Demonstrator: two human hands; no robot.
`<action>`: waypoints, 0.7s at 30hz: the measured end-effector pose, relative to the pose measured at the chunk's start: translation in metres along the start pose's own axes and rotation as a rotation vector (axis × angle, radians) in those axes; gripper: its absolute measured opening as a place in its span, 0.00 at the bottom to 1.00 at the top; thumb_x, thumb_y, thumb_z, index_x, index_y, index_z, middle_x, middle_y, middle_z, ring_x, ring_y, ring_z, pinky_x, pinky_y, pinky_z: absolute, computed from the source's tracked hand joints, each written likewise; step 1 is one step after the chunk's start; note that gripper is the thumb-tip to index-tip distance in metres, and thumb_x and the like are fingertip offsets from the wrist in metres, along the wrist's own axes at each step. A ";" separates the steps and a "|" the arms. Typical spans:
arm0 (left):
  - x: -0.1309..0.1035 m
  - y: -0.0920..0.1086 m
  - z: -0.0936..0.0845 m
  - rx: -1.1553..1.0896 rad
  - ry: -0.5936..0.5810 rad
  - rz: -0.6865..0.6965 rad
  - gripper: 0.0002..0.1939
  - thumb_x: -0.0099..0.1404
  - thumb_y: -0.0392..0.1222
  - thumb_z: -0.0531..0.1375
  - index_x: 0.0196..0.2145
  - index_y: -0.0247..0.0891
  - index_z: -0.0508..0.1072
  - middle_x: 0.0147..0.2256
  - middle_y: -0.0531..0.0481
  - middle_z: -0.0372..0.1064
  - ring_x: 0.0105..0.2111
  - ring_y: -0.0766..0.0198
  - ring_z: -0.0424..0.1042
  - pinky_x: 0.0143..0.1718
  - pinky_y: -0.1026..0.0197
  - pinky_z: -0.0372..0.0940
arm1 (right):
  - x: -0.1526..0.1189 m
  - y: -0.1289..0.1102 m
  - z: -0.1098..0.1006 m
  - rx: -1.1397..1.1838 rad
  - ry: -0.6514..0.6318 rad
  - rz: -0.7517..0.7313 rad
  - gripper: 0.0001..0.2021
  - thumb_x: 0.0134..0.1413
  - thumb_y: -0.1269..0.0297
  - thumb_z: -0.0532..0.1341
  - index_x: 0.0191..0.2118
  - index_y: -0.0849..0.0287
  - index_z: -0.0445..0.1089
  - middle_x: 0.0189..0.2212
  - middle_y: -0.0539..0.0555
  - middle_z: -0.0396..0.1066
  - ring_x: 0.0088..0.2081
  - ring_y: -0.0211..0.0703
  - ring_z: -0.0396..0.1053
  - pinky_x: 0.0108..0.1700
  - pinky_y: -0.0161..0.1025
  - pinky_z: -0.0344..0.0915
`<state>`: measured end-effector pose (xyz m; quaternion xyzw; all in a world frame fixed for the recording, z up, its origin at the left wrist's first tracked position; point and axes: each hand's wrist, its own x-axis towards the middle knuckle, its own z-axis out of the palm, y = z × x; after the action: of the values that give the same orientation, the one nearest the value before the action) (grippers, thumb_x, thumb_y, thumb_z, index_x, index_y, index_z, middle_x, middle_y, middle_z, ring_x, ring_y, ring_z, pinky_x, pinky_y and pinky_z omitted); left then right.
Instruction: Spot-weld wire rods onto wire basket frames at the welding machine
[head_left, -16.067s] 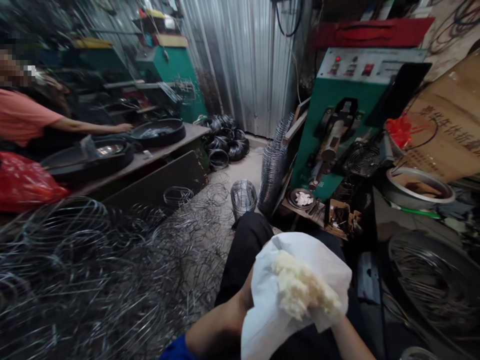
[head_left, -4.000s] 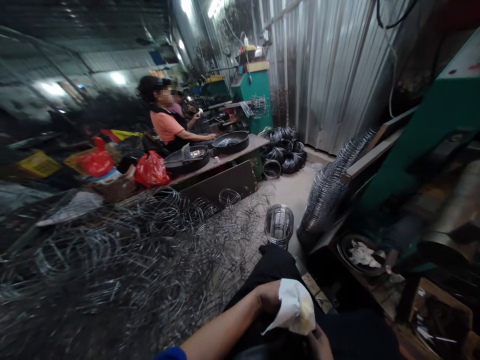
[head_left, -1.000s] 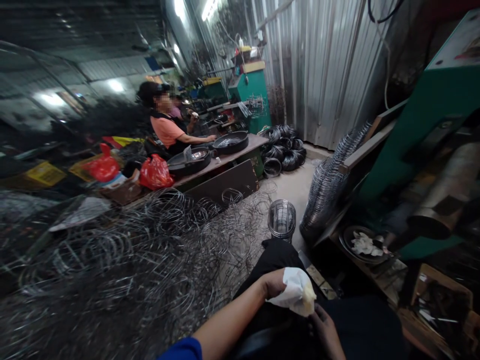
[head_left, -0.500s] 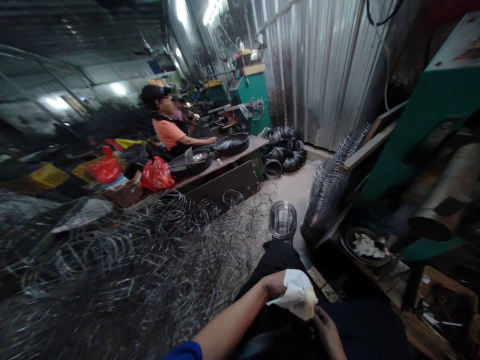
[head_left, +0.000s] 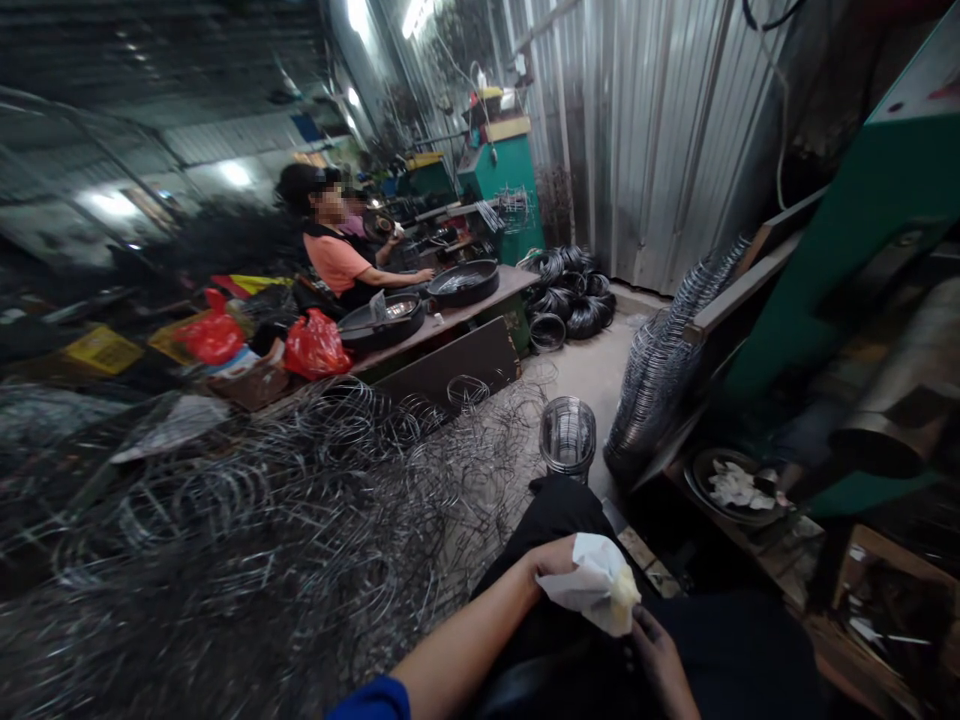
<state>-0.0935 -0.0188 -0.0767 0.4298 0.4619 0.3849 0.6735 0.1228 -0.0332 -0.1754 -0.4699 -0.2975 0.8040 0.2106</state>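
Above my dark trousers, my left hand (head_left: 556, 562) is wrapped round a white paper (head_left: 592, 578), its fingers mostly covered by the sheet. A pale yellowish piece (head_left: 624, 598) pokes out of the paper's right end; what it is I cannot make out. My right hand (head_left: 654, 642) is low on the right, its fingertips against the pale piece, closed and dark in shadow.
Tangled wire rings (head_left: 315, 500) cover the floor on the left. A wire basket (head_left: 568, 436) stands ahead of my knee, stacked wire frames (head_left: 651, 380) beside it. A green machine (head_left: 847, 250) is on the right. A person (head_left: 334, 255) sits at a bench (head_left: 480, 320).
The view has shifted slightly. Both hands and the white paper hold nearly the same pose. Something round and dark now shows by the seated person's raised hand.
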 end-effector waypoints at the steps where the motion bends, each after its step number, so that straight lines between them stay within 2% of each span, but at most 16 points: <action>1: 0.000 -0.001 0.000 0.002 0.000 0.007 0.16 0.38 0.44 0.71 0.27 0.36 0.77 0.29 0.49 0.72 0.33 0.60 0.68 0.38 0.60 0.66 | -0.002 -0.002 0.002 0.003 0.007 0.005 0.31 0.29 0.37 0.74 0.30 0.61 0.72 0.18 0.45 0.60 0.19 0.31 0.55 0.21 0.29 0.50; 8: -0.001 -0.004 0.006 -0.048 -0.088 0.021 0.18 0.46 0.47 0.69 0.32 0.32 0.79 0.32 0.46 0.73 0.33 0.58 0.71 0.38 0.57 0.66 | -0.016 -0.013 0.010 0.034 -0.026 -0.014 0.22 0.34 0.51 0.76 0.31 0.60 0.71 0.19 0.44 0.61 0.21 0.32 0.56 0.22 0.29 0.50; 12: -0.002 -0.001 0.007 -0.085 -0.119 0.031 0.21 0.48 0.50 0.71 0.35 0.30 0.78 0.33 0.45 0.74 0.34 0.58 0.72 0.41 0.58 0.67 | -0.020 -0.018 0.012 0.024 -0.028 -0.010 0.23 0.34 0.49 0.76 0.30 0.60 0.71 0.17 0.44 0.60 0.20 0.33 0.55 0.22 0.30 0.49; 17: -0.003 0.005 0.009 -0.134 -0.125 0.041 0.27 0.43 0.56 0.74 0.35 0.32 0.79 0.33 0.46 0.75 0.34 0.59 0.72 0.41 0.58 0.67 | -0.019 -0.021 0.012 0.011 -0.005 0.014 0.25 0.32 0.49 0.76 0.31 0.60 0.71 0.18 0.43 0.60 0.20 0.31 0.54 0.21 0.29 0.48; 21: -0.003 0.011 0.017 -0.152 -0.107 0.043 0.24 0.45 0.55 0.74 0.33 0.33 0.80 0.32 0.45 0.76 0.33 0.60 0.73 0.40 0.58 0.68 | -0.019 -0.019 0.010 0.014 -0.009 0.014 0.26 0.32 0.47 0.77 0.32 0.61 0.71 0.19 0.43 0.60 0.20 0.31 0.55 0.21 0.29 0.50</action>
<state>-0.0795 -0.0214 -0.0626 0.4074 0.3854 0.4098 0.7194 0.1236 -0.0341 -0.1470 -0.4669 -0.2892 0.8097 0.2068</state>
